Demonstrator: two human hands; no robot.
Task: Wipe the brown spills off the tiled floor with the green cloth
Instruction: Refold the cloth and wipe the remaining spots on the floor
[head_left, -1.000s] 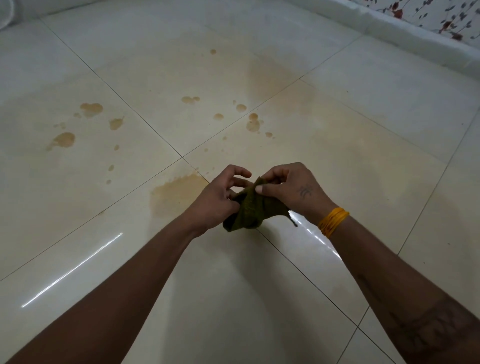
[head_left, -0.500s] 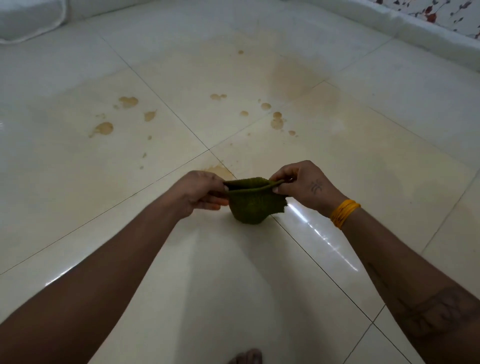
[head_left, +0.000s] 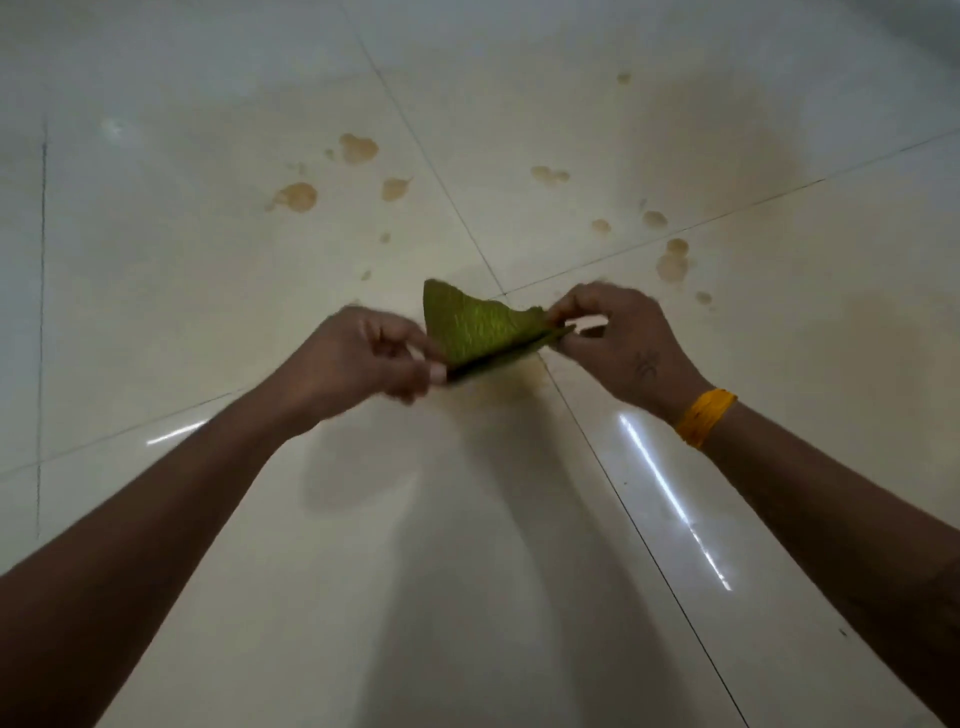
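Note:
I hold the green cloth (head_left: 480, 332) stretched in the air between both hands, above the glossy cream tiled floor (head_left: 208, 322). My left hand (head_left: 358, 358) pinches its near left corner; my right hand (head_left: 618, 338) pinches the right edge. One corner of the cloth flips up and away from me. Several brown spills lie beyond the hands: blotches at the far left (head_left: 297, 197) and droplets at the right (head_left: 671, 265). A faint brown smear (head_left: 519, 384) shows on the tile just under the cloth.
Dark grout lines cross under the cloth. A broad pale tan stain (head_left: 727, 145) spreads over the far right tile. Bright light streaks reflect on the near tiles. An orange band (head_left: 704, 415) sits on my right wrist.
The cloth went from bunched, to hanging folded, to flipped upward and spread between my hands. The view has swung, so the spills now sit more to the right and closer.

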